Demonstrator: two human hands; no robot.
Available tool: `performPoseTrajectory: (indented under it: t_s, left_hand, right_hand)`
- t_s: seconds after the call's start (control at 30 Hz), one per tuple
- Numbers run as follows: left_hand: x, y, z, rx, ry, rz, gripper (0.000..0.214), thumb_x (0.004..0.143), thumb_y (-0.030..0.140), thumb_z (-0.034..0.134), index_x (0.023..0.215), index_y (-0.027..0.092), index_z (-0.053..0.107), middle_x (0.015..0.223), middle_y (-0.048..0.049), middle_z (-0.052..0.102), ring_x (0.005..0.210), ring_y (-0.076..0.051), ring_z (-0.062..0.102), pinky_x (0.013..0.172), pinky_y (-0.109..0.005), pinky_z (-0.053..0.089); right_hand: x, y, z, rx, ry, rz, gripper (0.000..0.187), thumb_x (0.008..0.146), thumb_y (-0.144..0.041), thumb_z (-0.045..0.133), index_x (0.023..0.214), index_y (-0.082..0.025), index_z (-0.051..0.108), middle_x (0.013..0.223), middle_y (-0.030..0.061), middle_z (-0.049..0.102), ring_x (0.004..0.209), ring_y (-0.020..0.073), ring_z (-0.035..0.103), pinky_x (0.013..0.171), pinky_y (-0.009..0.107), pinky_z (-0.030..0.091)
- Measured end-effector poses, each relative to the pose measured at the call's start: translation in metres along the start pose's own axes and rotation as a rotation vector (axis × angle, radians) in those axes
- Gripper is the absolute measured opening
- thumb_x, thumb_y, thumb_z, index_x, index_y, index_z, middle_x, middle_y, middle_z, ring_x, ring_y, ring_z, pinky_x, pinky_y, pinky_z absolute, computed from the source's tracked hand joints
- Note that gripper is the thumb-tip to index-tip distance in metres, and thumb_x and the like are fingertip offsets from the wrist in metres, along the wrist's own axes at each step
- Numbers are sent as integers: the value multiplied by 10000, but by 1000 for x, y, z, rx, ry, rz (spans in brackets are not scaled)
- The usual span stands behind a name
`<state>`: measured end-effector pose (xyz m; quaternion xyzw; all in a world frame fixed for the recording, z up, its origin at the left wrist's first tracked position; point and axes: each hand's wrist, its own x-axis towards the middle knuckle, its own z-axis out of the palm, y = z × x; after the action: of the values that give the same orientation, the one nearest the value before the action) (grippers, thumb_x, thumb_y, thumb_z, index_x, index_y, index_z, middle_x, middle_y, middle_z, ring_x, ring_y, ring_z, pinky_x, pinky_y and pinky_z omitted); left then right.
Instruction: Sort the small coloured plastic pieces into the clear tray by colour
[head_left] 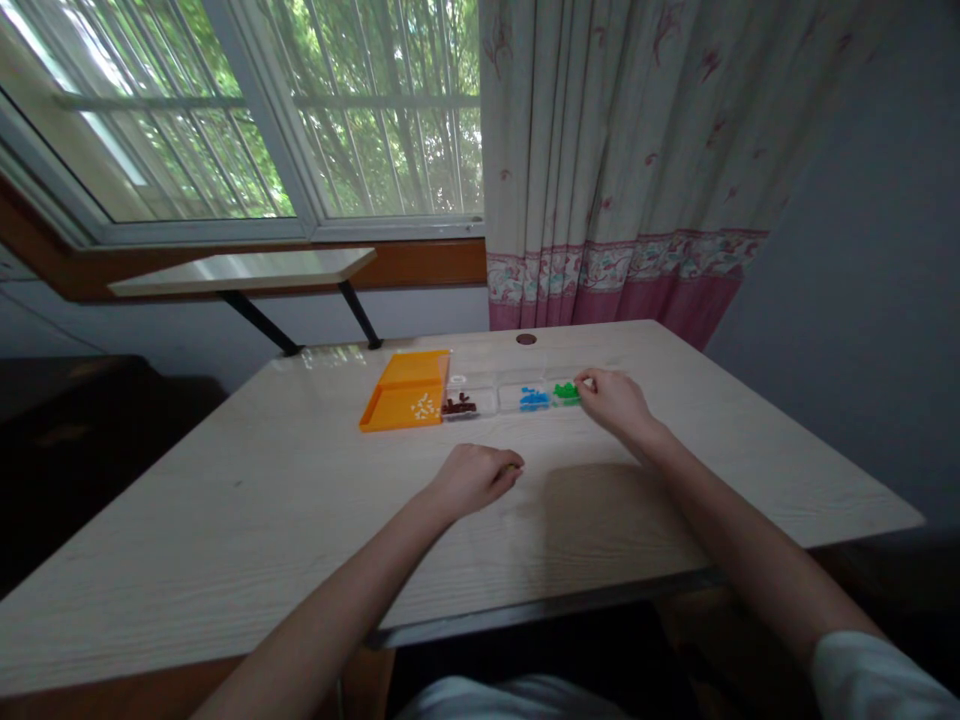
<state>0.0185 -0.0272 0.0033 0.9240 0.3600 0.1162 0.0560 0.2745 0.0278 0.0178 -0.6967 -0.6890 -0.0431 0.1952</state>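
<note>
On the pale wood-grain table, toward its far side, a shallow orange plastic tray in two joined sections lies flat. Small white pieces are scattered on its near section, toward the right.

Right of the tray, adjoining it: a row of clear plastic compartments; whether one box or several, cannot tell. Contents, left to right: dark brown pieces, small bright blue pieces, small bright green pieces. A bare stretch of clear plastic separates brown from blue; green sits just beside blue.

Right hand: at the right end of the row, fingertips beside the green pieces. Fingers bent, thumb and forefinger narrow; cannot tell whether a piece is between them.

Left hand: nearer the body, in front of the row and apart from it. Fingers curled, thumb and forefinger pinched on a small yellow-green speck, too small to identify.

Surroundings: dark round disc in the tabletop behind the row; pale shelf on black supports at the far left; barred window beyond; white floral curtain with pink lower band to its right.
</note>
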Motion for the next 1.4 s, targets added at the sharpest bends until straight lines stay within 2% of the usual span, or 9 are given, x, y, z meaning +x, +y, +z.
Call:
performPoseTrajectory:
  t_s: [0.17,0.33,0.47,0.6,0.9,1.03,1.13,1.23,1.4]
  left_hand:
    - [1,-2,2,-186,79,-35,257,863,323,423,987,232,628,911,-20,692,782,-141,635,696,-230,448]
    - [7,-13,6,-581,309,-270,284,833,344,461,854,142,659,782,-48,681,697,-137,600,634,-218,440]
    - [13,-21,9,-877,433,-333,309,771,378,527,758,97,655,714,-54,658,653,-136,570,601,-218,430]
    - [14,-20,9,-985,444,-344,295,723,379,582,701,95,656,657,-40,637,615,-124,541,588,-213,413]
    - [15,-22,14,-952,429,-339,284,715,376,598,682,100,656,597,-20,598,563,-104,505,535,-199,384]
    - [14,-19,9,-895,510,-340,281,737,369,573,741,104,667,626,-21,603,556,-96,499,516,-190,377]
    - [10,-17,6,-729,561,-322,267,739,362,580,796,119,673,571,3,559,498,-75,445,468,-176,333]
    - [7,-16,5,-509,532,-250,219,753,326,573,809,142,678,511,27,512,461,-63,402,448,-169,303]
    - [4,-13,5,-321,538,-200,179,777,278,547,825,157,672,537,20,552,477,-66,432,471,-167,321]
  right_hand:
    - [-8,-13,1,90,-34,-163,268,828,-330,438,908,-212,666,723,46,663,642,156,563,566,231,327]
    - [-27,-44,6,282,-60,-397,249,828,-326,463,954,-214,646,608,-3,611,538,109,508,543,206,318]
    - [-40,-65,17,403,2,-508,263,800,-338,521,1002,-214,637,530,-33,563,480,87,478,532,190,330]
    - [-42,-69,26,480,102,-571,250,791,-350,546,958,-203,659,494,-40,536,456,77,466,521,181,343]
    - [-44,-68,27,501,187,-657,221,795,-351,538,859,-196,682,469,-41,528,441,71,461,508,176,346]
    - [-43,-68,25,486,178,-641,233,819,-339,506,882,-191,675,497,-26,563,452,75,477,520,177,359]
    - [-42,-66,23,469,168,-627,255,835,-349,485,911,-191,670,528,-10,596,476,88,509,544,186,380]
    - [-41,-65,22,459,163,-644,275,853,-350,461,930,-185,666,577,8,631,516,100,548,583,196,407]
    - [-41,-65,23,429,185,-666,262,853,-341,473,926,-187,672,619,16,661,547,107,579,591,200,415]
